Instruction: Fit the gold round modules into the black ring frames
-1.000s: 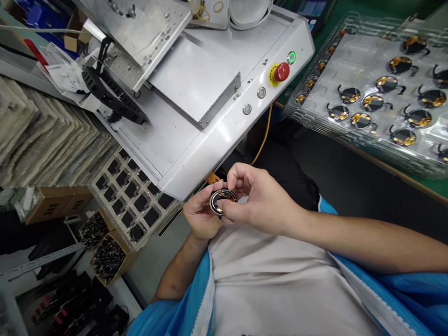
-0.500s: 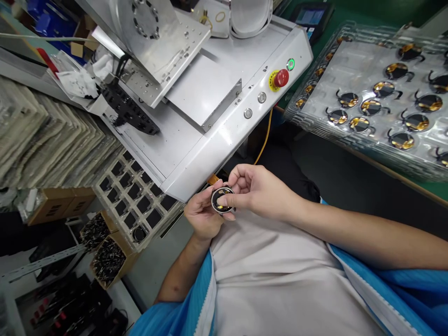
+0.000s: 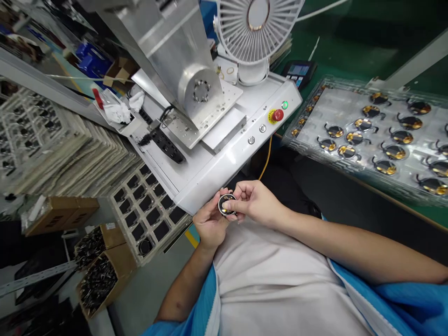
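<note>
A round black disc with a shiny metal rim and gold foil on its face (image 3: 227,204) is held in front of my chest. My left hand (image 3: 210,222) grips it from below, with the fingers curled against its edge. My right hand (image 3: 255,201) pinches it from the other side, with the fingertips on the rim. Part of the disc's edge is hidden by my fingers. Just beyond my hands is the white front edge of a machine (image 3: 224,175).
A clear tray of similar gold-and-black discs with dark tails (image 3: 336,105) lies at the right. The machine carries a red emergency stop button (image 3: 277,115) and a fan (image 3: 257,28). At the left are a black grid tray (image 3: 147,210), stacked pale trays (image 3: 70,149) and cardboard boxes of black parts (image 3: 101,282).
The head view has pulled back and turned, bringing the fan into sight. Both hands still hold the disc. My right fingertips have shifted from its face to its rim.
</note>
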`<act>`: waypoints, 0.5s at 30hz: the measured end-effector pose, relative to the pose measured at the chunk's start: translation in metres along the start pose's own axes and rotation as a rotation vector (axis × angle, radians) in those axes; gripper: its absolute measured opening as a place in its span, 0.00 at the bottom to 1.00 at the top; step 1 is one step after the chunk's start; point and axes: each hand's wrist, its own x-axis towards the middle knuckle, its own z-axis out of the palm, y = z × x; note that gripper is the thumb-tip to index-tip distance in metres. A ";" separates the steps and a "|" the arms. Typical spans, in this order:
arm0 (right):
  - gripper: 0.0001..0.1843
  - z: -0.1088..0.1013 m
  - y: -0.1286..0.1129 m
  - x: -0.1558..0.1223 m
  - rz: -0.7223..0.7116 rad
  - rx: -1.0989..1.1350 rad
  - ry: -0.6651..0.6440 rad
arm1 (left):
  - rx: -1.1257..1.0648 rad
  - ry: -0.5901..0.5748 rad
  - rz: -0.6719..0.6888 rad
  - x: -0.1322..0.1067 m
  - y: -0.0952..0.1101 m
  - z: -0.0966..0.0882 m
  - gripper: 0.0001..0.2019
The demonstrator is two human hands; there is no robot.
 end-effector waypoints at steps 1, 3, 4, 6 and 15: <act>0.31 -0.004 -0.004 0.005 -0.013 -0.067 0.008 | -0.010 0.025 -0.019 0.001 0.000 0.000 0.27; 0.31 -0.016 -0.017 0.017 -0.071 -0.179 0.069 | -0.035 0.059 -0.053 0.004 0.003 -0.001 0.25; 0.31 -0.024 -0.027 0.024 -0.125 -0.204 0.142 | -0.056 0.053 -0.064 0.005 0.005 -0.002 0.24; 0.30 -0.043 -0.050 0.037 -0.263 -0.191 0.359 | -0.100 0.000 -0.073 0.009 0.011 -0.005 0.23; 0.17 -0.073 -0.116 0.083 -0.308 -0.266 0.584 | 0.146 -0.022 0.087 0.023 0.029 -0.002 0.37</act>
